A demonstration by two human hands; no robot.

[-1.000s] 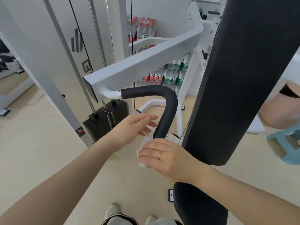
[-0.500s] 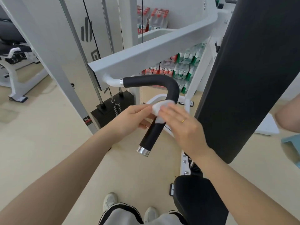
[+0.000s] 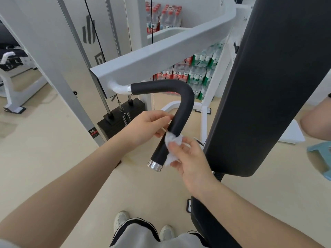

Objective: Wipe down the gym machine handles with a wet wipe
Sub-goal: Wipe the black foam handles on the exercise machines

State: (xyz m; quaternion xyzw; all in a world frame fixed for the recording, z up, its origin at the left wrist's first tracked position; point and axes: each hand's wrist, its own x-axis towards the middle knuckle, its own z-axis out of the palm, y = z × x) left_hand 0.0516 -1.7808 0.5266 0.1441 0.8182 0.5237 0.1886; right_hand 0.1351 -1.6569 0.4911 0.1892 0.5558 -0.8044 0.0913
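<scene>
A bent black foam handle juts from the white machine arm and ends in a chrome cap at the lower end. My right hand pinches a crumpled white wet wipe against the lower stretch of the handle, just above the cap. My left hand reaches in from the left, fingertips curled around the handle a little higher up, above the wipe.
A tall black back pad stands close on the right. The black weight stack and slanted white frame posts are to the left. Packs of water bottles lie behind. Another person's arm and a blue stool sit at right.
My right hand has slid the wipe down the handle from near the bend to just above the chrome cap. The left hand stays beside the handle.
</scene>
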